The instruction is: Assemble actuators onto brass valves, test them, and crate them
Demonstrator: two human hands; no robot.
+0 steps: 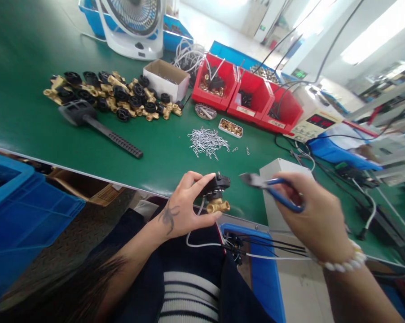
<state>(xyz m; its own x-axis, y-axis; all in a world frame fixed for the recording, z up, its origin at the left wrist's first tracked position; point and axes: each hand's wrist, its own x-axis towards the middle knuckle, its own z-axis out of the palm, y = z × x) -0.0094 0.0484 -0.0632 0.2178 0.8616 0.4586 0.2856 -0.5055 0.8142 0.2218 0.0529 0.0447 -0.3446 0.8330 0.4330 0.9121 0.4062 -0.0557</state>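
Observation:
My left hand point(180, 208) pinches a small brass valve point(217, 196) with a black plastic cap, held just over the near edge of the green table point(27, 89). A thin white wire hangs from the valve down toward my lap. My right hand point(315, 217) grips blue-handled pliers point(273, 186), whose jaws point left, a short gap from the valve's cap. A white bead bracelet sits on my right wrist.
A pile of silver clips point(207, 141) and a small tray of brass parts point(230, 128) lie ahead. Several finished brass-and-black valves point(115, 96) and a black tool point(98, 128) lie at left. Red bins point(246, 101), a cardboard box point(165, 80), a fan point(135, 27) and a digital meter point(315, 123) stand behind. A blue crate point(24, 215) sits lower left.

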